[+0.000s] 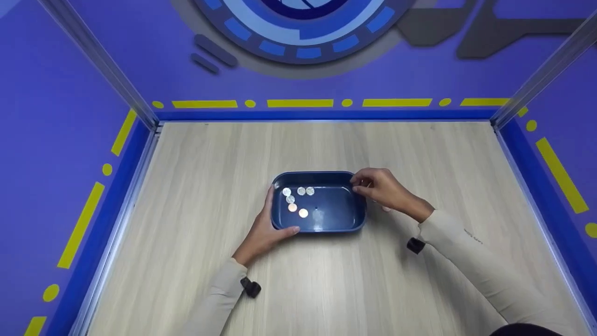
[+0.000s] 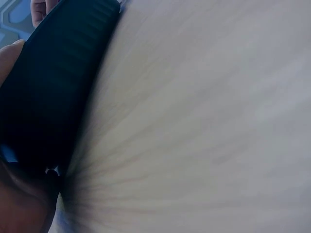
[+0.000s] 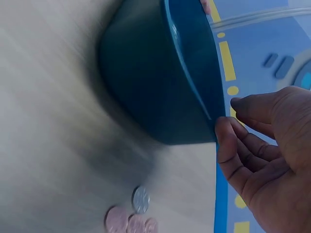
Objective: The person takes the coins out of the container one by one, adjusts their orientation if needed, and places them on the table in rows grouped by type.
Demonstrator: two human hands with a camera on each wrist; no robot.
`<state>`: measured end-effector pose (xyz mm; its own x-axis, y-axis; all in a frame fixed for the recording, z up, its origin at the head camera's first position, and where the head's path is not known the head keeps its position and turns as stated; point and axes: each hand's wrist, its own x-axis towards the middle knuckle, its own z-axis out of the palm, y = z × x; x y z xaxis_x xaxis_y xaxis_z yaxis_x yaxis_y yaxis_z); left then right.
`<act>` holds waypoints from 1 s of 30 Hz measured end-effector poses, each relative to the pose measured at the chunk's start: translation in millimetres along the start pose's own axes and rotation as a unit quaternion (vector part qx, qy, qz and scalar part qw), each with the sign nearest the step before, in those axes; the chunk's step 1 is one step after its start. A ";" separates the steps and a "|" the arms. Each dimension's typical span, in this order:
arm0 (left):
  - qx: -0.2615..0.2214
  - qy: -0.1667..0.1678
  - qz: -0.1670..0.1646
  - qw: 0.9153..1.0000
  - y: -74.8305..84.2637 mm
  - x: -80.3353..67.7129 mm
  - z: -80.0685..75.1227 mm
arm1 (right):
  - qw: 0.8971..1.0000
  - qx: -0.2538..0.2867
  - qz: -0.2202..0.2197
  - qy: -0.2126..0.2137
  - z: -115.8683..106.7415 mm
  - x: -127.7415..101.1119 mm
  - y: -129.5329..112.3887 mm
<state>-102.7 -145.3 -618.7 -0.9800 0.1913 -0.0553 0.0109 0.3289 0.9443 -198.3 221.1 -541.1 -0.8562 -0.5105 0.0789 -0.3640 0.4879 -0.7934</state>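
Note:
A dark blue tray [image 1: 326, 228] with rounded corners sits mid-table. Inside, toward its left end, lie several coins [image 1: 301, 191], some silver and some copper. My left hand [image 1: 266, 228] grips the tray's left end, thumb along the front rim and fingers round the left side. At the tray's back right corner is my right hand [image 1: 385, 189], its fingers loosely bent. In the right wrist view the thumb stands apart from the fingers, nothing shows between them, and a fingertip is right at the rim.
On the table right of the tray, partly hidden under my right hand in the head view, lie more coins [image 3: 141, 199], silver and copper-coloured. Blue-purple panels [image 1: 298, 88] with yellow marks wall the wooden table [image 1: 210, 163] at the back and both sides.

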 end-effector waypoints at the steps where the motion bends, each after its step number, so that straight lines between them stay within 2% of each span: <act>1: -0.001 0.000 0.000 1.000 0.2 0.0 0.2 | 1.000 -0.001 -0.004 -0.002 1.4 1.6 -1.6; 13: -0.013 -0.001 -0.001 1.000 -1.6 0.5 2.6 | 0.997 -0.025 -0.032 -0.062 26.9 22.7 -16.5; 23: -0.017 -0.009 0.007 1.000 -1.0 0.3 0.1 | 0.988 -0.064 -0.067 -0.121 48.3 37.5 -19.6; 30: -0.020 -0.006 0.014 1.000 -2.0 0.2 -1.0 | 0.979 -0.070 -0.113 -0.151 64.8 49.0 -21.6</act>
<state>-103.1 -146.8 -620.2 -0.9769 0.2115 -0.0315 0.0311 0.2863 0.9576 -208.5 139.7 -559.2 -0.6077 -0.7929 0.0447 -0.5975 0.4195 -0.6834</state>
